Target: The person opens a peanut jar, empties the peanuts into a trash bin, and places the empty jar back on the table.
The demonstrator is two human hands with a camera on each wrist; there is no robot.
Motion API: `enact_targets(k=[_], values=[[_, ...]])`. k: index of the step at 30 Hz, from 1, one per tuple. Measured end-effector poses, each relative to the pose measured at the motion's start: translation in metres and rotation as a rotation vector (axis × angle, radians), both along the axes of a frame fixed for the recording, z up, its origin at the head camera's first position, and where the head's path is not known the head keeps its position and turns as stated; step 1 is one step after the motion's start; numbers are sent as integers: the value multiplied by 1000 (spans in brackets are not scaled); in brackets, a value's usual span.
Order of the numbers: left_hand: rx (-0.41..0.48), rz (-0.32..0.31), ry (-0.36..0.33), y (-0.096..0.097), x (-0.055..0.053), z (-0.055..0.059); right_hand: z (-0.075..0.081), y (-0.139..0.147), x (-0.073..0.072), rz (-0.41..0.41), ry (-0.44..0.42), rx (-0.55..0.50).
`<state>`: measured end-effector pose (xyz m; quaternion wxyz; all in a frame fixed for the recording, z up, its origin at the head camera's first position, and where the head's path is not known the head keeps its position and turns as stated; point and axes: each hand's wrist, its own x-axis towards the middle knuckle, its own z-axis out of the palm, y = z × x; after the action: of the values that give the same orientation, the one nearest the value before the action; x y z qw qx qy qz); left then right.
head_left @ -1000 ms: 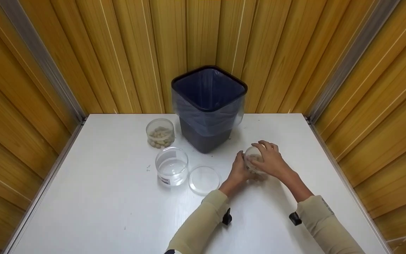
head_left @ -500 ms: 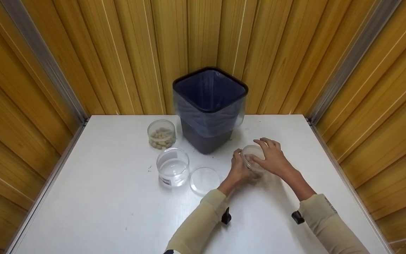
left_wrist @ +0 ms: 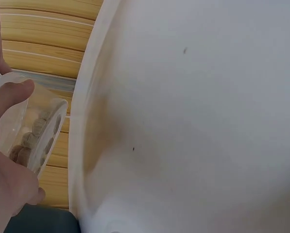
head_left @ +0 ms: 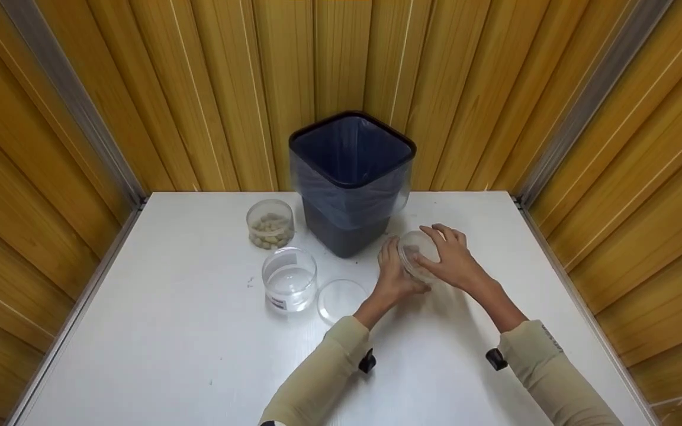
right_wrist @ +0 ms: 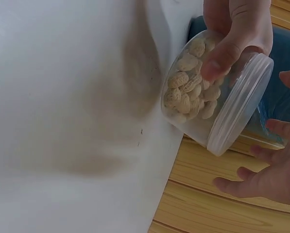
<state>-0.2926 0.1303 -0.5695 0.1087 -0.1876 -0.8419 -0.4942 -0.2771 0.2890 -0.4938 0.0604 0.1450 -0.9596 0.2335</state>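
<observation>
My left hand [head_left: 393,273] grips a clear plastic jar [right_wrist: 186,92] holding several unshelled peanuts [right_wrist: 178,80], seen low in its body. A ribbed translucent lid [right_wrist: 241,104] sits on it. The jar is tilted and held up off the table, right of the bin. Fingers spread, my right hand [head_left: 456,263] is beside the lid; in the right wrist view its fingertips stand apart from it. In the left wrist view, the thumb and fingers wrap the jar's side.
A dark bin [head_left: 347,231] with a blue liner stands at the table's back. Left of it are a lidless-looking jar of peanuts [head_left: 270,228], an empty clear jar [head_left: 289,296] and a loose round lid [head_left: 341,302]. Wooden-patterned walls enclose the white table [head_left: 157,331].
The jar in my left hand has moved up and slightly left and tilts more. My left hand has turned with it, while my right hand has followed slightly, fingers still spread.
</observation>
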Motion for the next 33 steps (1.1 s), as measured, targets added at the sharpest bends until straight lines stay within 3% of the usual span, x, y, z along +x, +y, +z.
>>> enact_targets(k=[7,20,26,33], values=[[55,-61,80,-38,5,11,7,-24,4,51,-49,-52],[-50,0,197,-87,19,25,24,-82,9,123,-79,-145],[-74,32,195,-109,27,32,28,-102,11,142,-97,-165],[-92,68,242,-137,37,38,31,-122,13,193,-90,-204]])
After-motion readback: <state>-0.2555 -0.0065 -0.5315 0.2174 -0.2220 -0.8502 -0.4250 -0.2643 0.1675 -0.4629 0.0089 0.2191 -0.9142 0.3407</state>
